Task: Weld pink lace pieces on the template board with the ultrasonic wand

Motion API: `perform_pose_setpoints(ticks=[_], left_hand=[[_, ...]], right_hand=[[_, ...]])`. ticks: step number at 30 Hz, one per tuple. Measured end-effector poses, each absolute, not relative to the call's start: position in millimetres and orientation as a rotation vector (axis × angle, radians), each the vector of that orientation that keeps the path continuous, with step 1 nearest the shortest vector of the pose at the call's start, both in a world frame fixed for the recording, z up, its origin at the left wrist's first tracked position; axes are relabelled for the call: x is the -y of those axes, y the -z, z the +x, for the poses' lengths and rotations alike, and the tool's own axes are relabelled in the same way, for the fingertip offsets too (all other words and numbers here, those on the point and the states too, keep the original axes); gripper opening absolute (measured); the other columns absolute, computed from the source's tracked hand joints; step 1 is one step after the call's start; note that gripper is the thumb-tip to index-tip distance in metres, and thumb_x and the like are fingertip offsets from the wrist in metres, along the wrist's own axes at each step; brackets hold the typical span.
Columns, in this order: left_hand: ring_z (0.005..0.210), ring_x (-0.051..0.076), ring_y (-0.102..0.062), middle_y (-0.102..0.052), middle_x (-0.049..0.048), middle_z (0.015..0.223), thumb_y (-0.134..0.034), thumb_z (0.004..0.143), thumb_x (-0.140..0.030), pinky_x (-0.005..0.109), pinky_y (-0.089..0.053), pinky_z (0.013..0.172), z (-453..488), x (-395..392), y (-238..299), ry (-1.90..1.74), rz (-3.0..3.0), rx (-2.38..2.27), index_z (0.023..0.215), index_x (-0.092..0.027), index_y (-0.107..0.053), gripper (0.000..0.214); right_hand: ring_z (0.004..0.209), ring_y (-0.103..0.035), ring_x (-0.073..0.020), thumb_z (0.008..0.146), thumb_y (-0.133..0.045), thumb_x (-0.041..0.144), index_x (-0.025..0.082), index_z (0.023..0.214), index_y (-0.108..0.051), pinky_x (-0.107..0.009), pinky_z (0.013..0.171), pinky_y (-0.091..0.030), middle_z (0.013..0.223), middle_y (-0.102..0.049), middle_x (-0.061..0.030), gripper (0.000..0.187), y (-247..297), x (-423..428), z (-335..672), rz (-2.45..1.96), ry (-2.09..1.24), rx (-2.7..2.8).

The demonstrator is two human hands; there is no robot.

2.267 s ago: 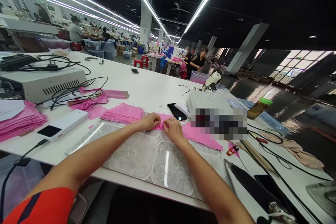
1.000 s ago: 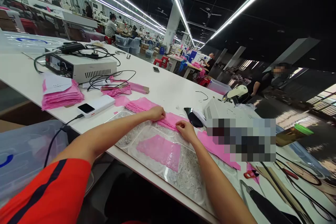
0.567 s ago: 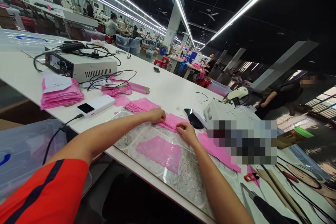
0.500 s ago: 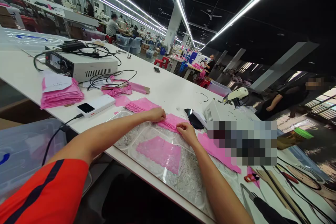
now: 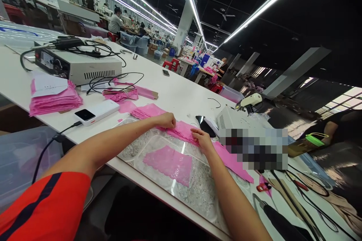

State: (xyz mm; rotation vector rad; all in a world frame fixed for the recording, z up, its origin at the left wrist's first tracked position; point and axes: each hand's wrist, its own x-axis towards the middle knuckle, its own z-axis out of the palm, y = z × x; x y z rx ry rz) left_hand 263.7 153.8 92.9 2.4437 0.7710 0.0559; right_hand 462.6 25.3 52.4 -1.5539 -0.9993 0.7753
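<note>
A stack of thin pink fabric pieces lies across the far side of a clear mat, between my two hands. My left hand is closed, its fingertips pinching at the stack's left end. At the right end, my right hand has bent fingers over the edge of the fabric, gripping it; its thumb is mostly hidden. Nearer to me a single pink fabric piece with a wavy edge lies flat in a rounded outline on the clear mat. Another pink stack sits just beyond my left forearm.
On the left are a white power bank, a paper-topped pink pile and a grey control box with coiled cable. To the right stand another box, a pink strip and black-handled scissors. A person is beyond.
The view has shifted slightly, so the table contents appear further left. My right fingers have straightened a little over the fabric edge. The person at right has come closer to the table.
</note>
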Motion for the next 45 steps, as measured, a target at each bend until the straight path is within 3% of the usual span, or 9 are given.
perform_pose_setpoints(ticks=[5,10,15,19,25,33,39,42,45], left_hand=[[0.096,0.021,-0.062,-0.061,0.0071,0.115,-0.06,0.091,-0.034,0.036,-0.055,0.079,262.7,-151.4,-99.5,-0.123,2.481,-0.78,0.114,-0.013,-0.06,0.031],[0.095,0.019,-0.062,-0.062,0.0072,0.111,-0.058,0.093,-0.034,0.037,-0.054,0.082,264.2,-144.5,-105.7,-0.297,2.589,-0.794,0.111,-0.014,-0.061,0.027],[0.093,0.018,-0.063,-0.066,0.0057,0.102,-0.057,0.093,-0.027,0.037,-0.051,0.086,273.2,-128.0,-114.4,-0.471,2.682,-0.695,0.102,-0.014,-0.066,0.018],[0.093,0.016,-0.063,-0.068,0.0043,0.098,-0.054,0.093,-0.019,0.03,-0.05,0.085,282.0,-120.9,-113.4,-0.512,2.706,-0.695,0.1,-0.016,-0.068,0.017],[0.099,0.02,-0.061,-0.062,0.0077,0.111,-0.058,0.093,-0.035,0.041,-0.052,0.087,278.2,-123.5,-94.8,-0.41,2.74,-0.866,0.11,-0.014,-0.06,0.027],[0.1,0.03,-0.06,-0.065,0.0144,0.101,-0.058,0.083,-0.059,0.043,-0.045,0.089,318.6,-74.3,-92.1,-0.428,2.748,-1.093,0.089,-0.013,-0.068,0.048],[0.098,0.022,-0.058,-0.062,0.0086,0.104,-0.054,0.092,-0.039,0.043,-0.046,0.088,361.3,-50.4,-97.5,-0.478,2.805,-1.114,0.102,-0.013,-0.062,0.029],[0.101,0.027,-0.056,-0.063,0.0137,0.101,-0.052,0.088,-0.023,0.046,-0.041,0.09,356.1,-34.6,-100.7,-0.509,2.929,-0.864,0.093,-0.012,-0.066,0.018],[0.098,0.028,-0.056,-0.064,0.0128,0.095,-0.052,0.083,-0.019,0.048,-0.037,0.096,340.3,-8.8,-96.1,-0.46,3.036,-0.479,0.084,-0.015,-0.067,0.015]], right_hand=[[0.054,-0.05,-0.0099,0.055,-0.069,0.035,0.016,0.085,-0.07,-0.026,0.049,-0.041,0.072,-0.066,-0.005,0.036,-57.5,-26.0,466.3,-1.537,-0.768,0.971],[0.05,-0.045,-0.0088,0.062,-0.065,0.043,0.015,0.092,-0.07,-0.026,0.048,-0.04,0.075,-0.065,-0.0054,0.042,-64.9,-23.3,459.9,-1.587,-0.607,1.066],[0.06,-0.051,-0.01,0.057,-0.072,0.039,0.021,0.094,-0.072,-0.029,0.066,-0.046,0.095,-0.069,-0.0053,0.041,-79.4,-29.8,431.7,-1.638,-0.401,1.301],[0.064,-0.056,-0.0139,0.067,-0.061,0.032,0.02,0.074,-0.073,-0.029,0.069,-0.044,0.072,-0.069,-0.0023,0.018,-90.3,-41.7,421.6,-1.703,-0.291,1.37],[0.063,-0.058,-0.0152,0.068,-0.055,0.026,0.02,0.067,-0.07,-0.028,0.067,-0.042,0.063,-0.068,-0.0009,0.016,-101.7,-37.1,437.0,-1.755,-0.169,1.374],[0.064,-0.06,-0.0166,0.07,-0.052,0.028,0.018,0.077,-0.068,-0.03,0.071,-0.046,0.064,-0.067,-0.0017,0.02,-118.6,-20.2,449.8,-1.736,0.035,1.215],[0.062,-0.062,-0.0171,0.073,-0.051,0.028,0.017,0.083,-0.066,-0.029,0.068,-0.047,0.066,-0.069,-0.0029,0.021,-128.7,16.0,474.2,-1.774,0.127,1.028],[0.057,-0.06,-0.0167,0.077,-0.047,0.031,0.016,0.082,-0.064,-0.028,0.061,-0.044,0.065,-0.068,-0.0037,0.023,-115.6,67.8,494.2,-1.856,0.166,0.89],[0.053,-0.054,-0.016,0.075,-0.05,0.034,0.019,0.064,-0.059,-0.028,0.056,-0.039,0.055,-0.061,-0.0023,0.021,-90.1,133.0,501.5,-1.984,0.173,0.78]])
